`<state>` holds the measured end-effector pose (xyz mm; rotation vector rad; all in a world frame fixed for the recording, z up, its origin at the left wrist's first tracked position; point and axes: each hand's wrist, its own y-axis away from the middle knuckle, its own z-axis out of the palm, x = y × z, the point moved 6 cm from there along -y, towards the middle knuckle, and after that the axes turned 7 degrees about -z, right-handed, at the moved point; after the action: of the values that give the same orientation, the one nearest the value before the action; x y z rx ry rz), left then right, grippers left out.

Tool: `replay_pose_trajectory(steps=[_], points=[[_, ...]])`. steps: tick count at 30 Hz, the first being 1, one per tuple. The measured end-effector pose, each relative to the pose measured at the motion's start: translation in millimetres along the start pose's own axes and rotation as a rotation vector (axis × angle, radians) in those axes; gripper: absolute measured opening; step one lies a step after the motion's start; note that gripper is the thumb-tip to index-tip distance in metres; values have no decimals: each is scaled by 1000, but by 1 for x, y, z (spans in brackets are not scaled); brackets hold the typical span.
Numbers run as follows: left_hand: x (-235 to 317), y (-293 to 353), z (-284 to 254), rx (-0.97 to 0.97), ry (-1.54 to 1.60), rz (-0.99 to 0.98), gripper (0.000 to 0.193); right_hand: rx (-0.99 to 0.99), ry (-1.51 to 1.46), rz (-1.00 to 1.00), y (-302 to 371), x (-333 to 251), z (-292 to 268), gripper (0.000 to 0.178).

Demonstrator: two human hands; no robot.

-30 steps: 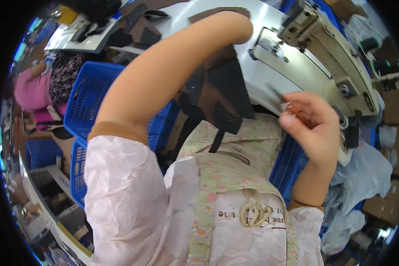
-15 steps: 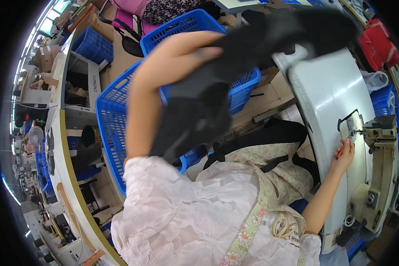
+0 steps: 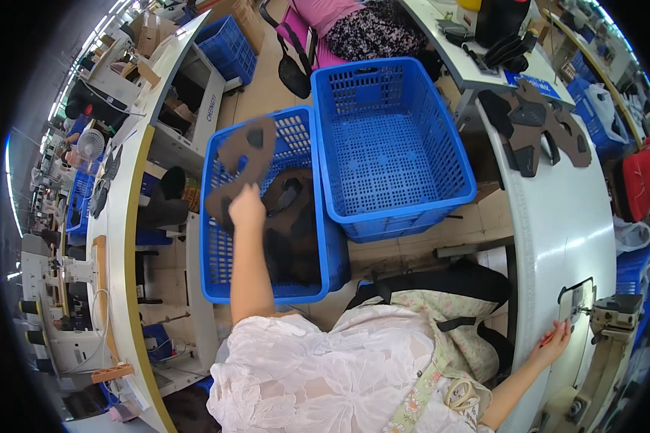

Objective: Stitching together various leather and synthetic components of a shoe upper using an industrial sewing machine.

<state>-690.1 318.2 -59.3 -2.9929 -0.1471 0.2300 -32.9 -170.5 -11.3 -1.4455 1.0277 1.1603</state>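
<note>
Fingers of the left hand (image 3: 247, 211) pinch a brown cutout panel (image 3: 258, 160) over the nearer blue basket (image 3: 324, 263) — a slack hold could snag it there. The right hand (image 3: 554, 343) grips a small orange tool (image 3: 548, 337).

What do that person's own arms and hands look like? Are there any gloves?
No gloves: the left hand and the right hand are both bare. The left sleeve is white, with a crinkly raised pattern, and it's short, so the left forearm is uncovered. I can't make out any rings or bracelets.
</note>
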Motion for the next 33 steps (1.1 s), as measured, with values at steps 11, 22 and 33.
replay_pose_trajectory(steps=[11,22,33], points=[[108,132,182,-780,350,-300,38,-30,49,-66,1,5,2,36],[75,120,252,-892,589,-172,48,-53,8,-69,4,9,0,36],[-8,2,127,38,716,-603,28,8,-56,7,12,9,6,31]])
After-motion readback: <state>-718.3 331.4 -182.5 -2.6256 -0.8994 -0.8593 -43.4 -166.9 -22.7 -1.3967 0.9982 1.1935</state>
